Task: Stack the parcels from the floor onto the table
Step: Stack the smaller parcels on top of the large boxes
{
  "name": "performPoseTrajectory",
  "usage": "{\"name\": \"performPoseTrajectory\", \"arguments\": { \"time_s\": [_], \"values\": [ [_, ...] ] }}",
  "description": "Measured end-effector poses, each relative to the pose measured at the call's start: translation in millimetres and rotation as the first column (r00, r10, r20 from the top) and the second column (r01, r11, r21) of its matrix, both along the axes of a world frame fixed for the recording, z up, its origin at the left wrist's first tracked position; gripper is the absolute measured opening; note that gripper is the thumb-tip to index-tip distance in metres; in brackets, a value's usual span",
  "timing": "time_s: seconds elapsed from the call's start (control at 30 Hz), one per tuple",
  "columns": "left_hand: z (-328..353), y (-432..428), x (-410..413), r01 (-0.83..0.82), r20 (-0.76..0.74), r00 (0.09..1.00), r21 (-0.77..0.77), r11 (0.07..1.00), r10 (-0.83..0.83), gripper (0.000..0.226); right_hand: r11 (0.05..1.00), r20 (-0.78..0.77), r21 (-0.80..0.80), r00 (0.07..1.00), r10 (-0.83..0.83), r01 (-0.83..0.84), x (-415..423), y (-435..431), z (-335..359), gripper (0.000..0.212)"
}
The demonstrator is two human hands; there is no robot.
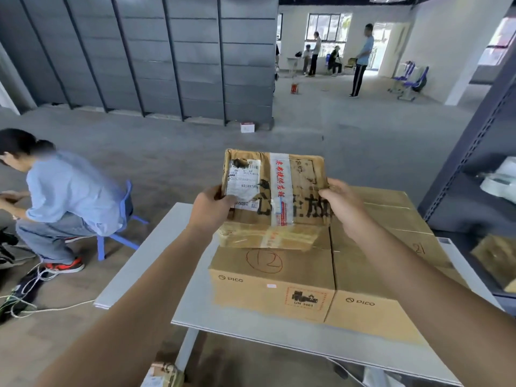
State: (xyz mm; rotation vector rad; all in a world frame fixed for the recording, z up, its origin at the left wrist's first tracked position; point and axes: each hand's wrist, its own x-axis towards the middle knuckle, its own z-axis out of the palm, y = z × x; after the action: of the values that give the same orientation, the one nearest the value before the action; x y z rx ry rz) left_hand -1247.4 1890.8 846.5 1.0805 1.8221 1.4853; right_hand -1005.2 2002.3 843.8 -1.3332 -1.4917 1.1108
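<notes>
Gripping a worn cardboard parcel (pixel 301 174) by its two sides, both hands are stretched out in front, the forearms long and nearly straight and converging over the surface (pixel 156 255). The left hand (pixel 213 208) holds the parcel's left side, with the thumb laid over the torn white shipping label (pixel 243 180) and the fingers hidden underneath. The right hand (pixel 342 205) clasps the right side, its back toward the camera, thumb on the top face and fingers curled round the edge.

The parcel is tilted, with its printed top face turned to the camera and its far edge raised. A strip of white tape with red characters runs across it. Its taped lower side lies at the far part of the top of the box marked 12 (pixel 273 283); whether it rests there or hangs just above cannot be told. That box stands near the surface's near edge, and the box marked 21 (pixel 391 247) touches its right side, reaching toward the right edge.

Beyond the left edge a person in a blue shirt (pixel 72 191) sits bent over on a blue stool (pixel 101 248), with cables (pixel 26 286) on the floor. Dark shelving (pixel 474 152) stands past the right edge. Below the near edge another taped parcel (pixel 162 372) lies on the floor.
</notes>
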Motion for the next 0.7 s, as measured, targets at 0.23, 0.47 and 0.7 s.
{"name": "performPoseTrajectory", "arguments": {
  "time_s": [0.23, 0.47, 0.7],
  "values": [
    [2.5, 103.6, -46.5, 0.106, 0.185, 0.978, -0.023, 0.994, -0.101, 0.015, 0.996, 0.004, -0.057, 0.998, -0.065, 0.065, -31.2, 78.3, 12.9, 0.019],
    [2.1, 182.9, -86.2, 0.269, 0.226, 0.935, 0.05, 0.962, -0.273, 0.025, 0.979, 0.097, -0.103, 0.982, -0.163, 0.173, -60.3, 133.1, 21.4, 0.018],
    [-14.6, 228.1, -104.0, 0.427, 0.162, 0.891, 0.021, 0.904, -0.424, 0.034, 0.982, 0.132, -0.085, 0.979, -0.156, 0.168, -79.6, 163.0, 11.0, 0.037]
  ]
}}
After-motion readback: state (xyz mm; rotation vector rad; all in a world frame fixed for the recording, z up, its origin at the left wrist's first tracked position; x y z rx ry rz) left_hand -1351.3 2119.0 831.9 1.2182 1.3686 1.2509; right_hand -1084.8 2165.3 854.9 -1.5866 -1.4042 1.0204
